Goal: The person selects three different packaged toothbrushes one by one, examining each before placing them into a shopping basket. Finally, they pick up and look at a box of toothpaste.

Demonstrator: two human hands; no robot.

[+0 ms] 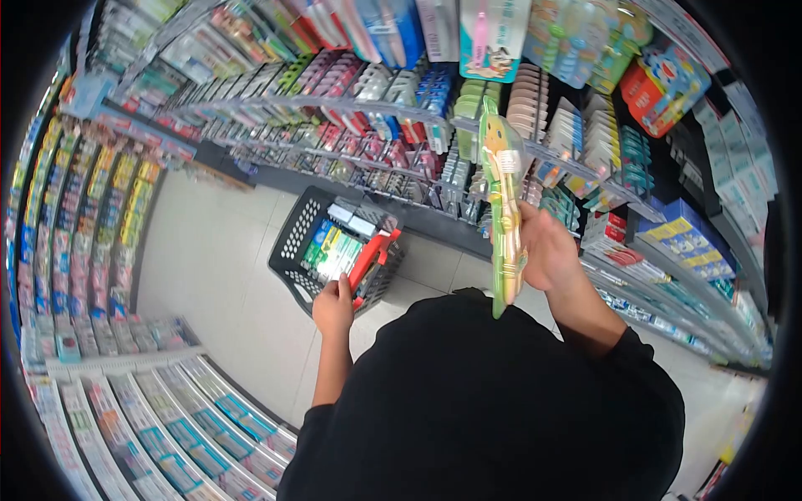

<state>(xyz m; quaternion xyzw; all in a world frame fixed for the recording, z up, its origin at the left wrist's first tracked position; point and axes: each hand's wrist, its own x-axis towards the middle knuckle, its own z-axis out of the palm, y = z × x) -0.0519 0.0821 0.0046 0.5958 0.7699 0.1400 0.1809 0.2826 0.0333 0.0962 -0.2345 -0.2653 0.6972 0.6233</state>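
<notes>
My right hand (547,250) grips a tall green and yellow blister pack with a toothbrush in it (504,200), held upright and edge-on in front of the shelves. My left hand (332,307) is closed around the red handle (368,260) of a black plastic shopping basket (294,242), which hangs at my left side. Inside the basket lie several boxed items, green, blue and white (334,246). My black top fills the lower middle of the view.
Shelves of hanging toothbrush packs and boxes (401,108) run across the top and right. Another stocked shelf unit (92,250) curves along the left and bottom. A pale tiled aisle floor (209,267) lies between them.
</notes>
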